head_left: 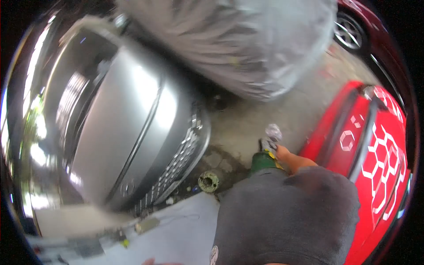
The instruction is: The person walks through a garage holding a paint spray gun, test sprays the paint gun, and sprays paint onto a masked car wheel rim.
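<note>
My right hand (283, 153) reaches down in front of my dark grey shirt (282, 216), its fingers wrapped round a small grey-and-white object (267, 145) with a dark part. A clear, shiny piece (273, 131) shows just beyond it; blur hides its exact kind. Close to this hand, below my shirt, is something green (262, 161) with a yellow edge. At the bottom edge, a blurred sliver of skin seems to be my left hand (154, 262); its fingers are mostly cut off.
A silver car (128, 101) stands at left, a grey covered vehicle (247, 39) ahead, a red vehicle (344, 119) with white hexagons at right. A dark red car (375, 31) is farther off. A round, pale green hollow object (208, 182) lies on the floor beside a light sheet-like surface (190, 234).
</note>
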A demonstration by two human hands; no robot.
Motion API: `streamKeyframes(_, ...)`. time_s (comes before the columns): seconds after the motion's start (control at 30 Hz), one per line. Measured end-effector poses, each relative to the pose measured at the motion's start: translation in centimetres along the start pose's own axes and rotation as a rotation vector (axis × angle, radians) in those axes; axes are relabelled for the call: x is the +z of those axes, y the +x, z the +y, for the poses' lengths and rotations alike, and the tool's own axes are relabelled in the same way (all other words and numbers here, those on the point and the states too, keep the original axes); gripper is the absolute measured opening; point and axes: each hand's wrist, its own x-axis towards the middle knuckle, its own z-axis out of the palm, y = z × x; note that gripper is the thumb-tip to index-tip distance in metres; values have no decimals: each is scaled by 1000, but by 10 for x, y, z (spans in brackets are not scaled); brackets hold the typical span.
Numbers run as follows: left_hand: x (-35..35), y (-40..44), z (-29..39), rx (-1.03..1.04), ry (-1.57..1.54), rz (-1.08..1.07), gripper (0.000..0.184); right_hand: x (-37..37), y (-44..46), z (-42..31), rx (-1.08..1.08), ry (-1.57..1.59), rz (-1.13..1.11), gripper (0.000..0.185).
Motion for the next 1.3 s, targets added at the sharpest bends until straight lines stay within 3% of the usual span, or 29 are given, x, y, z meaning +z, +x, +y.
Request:
streamKeyframes(0.03, 34, -12, -20, -83, -112, -210, 60, -8, -4, 13, 47, 18, 8, 58)
streamKeyframes(0.07, 90, -14, -28, -148, -518, -186, 59, -41, -18, -3, 209, 209, 17, 60)
streamKeyframes(0.1, 143, -4, 29, -274, -518, -184, 47, -58, -28, -1, 263, 229, 8, 61)
streamKeyframes(0.23, 264, -11, 85, -307, -772, -894, 38, -101, -26, 16, 360, 294, 72, 62)
streamKeyframes(0.27, 292, -12, 96, -280, -753, -1124, 38, -115, -27, 26, 368, 298, 110, 61)
streamKeyframes(0.4, 441, -45, 126, -404, -676, -1709, 40, -158, -19, 58, 384, 400, 194, 60)
streamKeyframes(0.43, 480, -54, 130, -341, -504, -1838, 47, -168, -16, 68, 384, 409, 193, 61)
streamKeyframes(0.47, 523, -75, 116, -135, -373, -1908, 50, -180, -14, 75, 384, 422, 189, 62)
streamKeyframes(0.53, 602, -112, 96, 287, -124, -1979, 54, -211, -6, 88, 395, 458, 177, 65)
streamKeyframes(0.63, 629, -88, 191, 579, 203, -2055, 58, -256, -4, 98, 452, 568, 147, 68)
streamKeyframes(0.73, 652, -74, 279, 244, -242, -2112, 55, -331, -23, 87, 558, 804, 153, 62)
streamKeyframes(0.83, 667, -60, 355, -10, -609, -2269, 51, -331, -8, 109, 495, 708, 310, 57)
streamKeyframes(0.87, 674, -57, 374, -230, -739, -2341, 48, -356, -11, 106, 521, 772, 285, 56)
streamKeyframes(0.93, 696, -50, 405, -291, -967, -2412, 48, -388, -10, 102, 559, 906, 232, 54)
streamKeyframes(1.0, 712, -41, 435, -187, -1039, -2360, 47, -417, -5, 117, 589, 1022, 191, 51)
streamKeyframes(1.03, 722, -40, 447, -107, -1054, -2324, 47, -410, 7, 131, 510, 794, 317, 48)
streamKeyframes(1.1, 740, -40, 466, 28, -1082, -2287, 48, -430, 13, 140, 519, 802, 342, 47)
streamKeyframes(1.3, 785, -53, 503, -175, -1059, -2361, 49, -509, 22, 181, 607, 983, 344, 55)
